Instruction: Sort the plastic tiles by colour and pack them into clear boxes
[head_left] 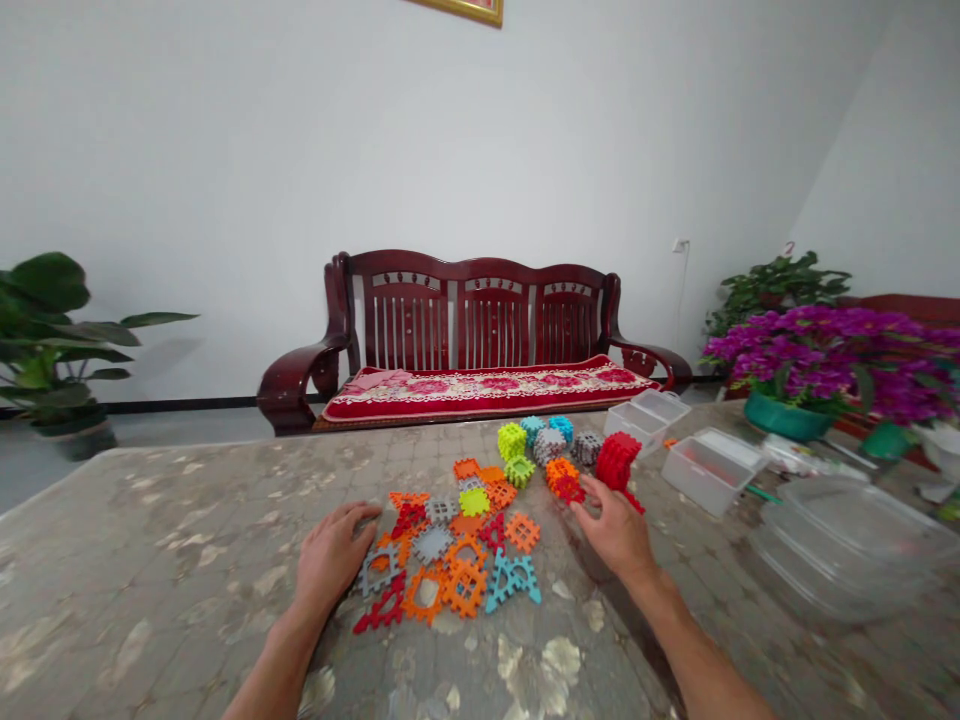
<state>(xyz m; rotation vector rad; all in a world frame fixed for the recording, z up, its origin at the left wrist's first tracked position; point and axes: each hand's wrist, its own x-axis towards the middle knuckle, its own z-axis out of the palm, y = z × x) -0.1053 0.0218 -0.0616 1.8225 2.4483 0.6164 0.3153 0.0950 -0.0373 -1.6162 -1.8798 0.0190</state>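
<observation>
Dotting a mottled table [150, 560], tiles [465, 588] face a bench [491, 268].

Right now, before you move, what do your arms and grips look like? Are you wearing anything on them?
Both grips are bare human hands, the left hand and the right hand. They have no gloves, and I can't see any rings or a watch. The left forearm and the right forearm are bare too, with no sleeves in view and no cables.
</observation>
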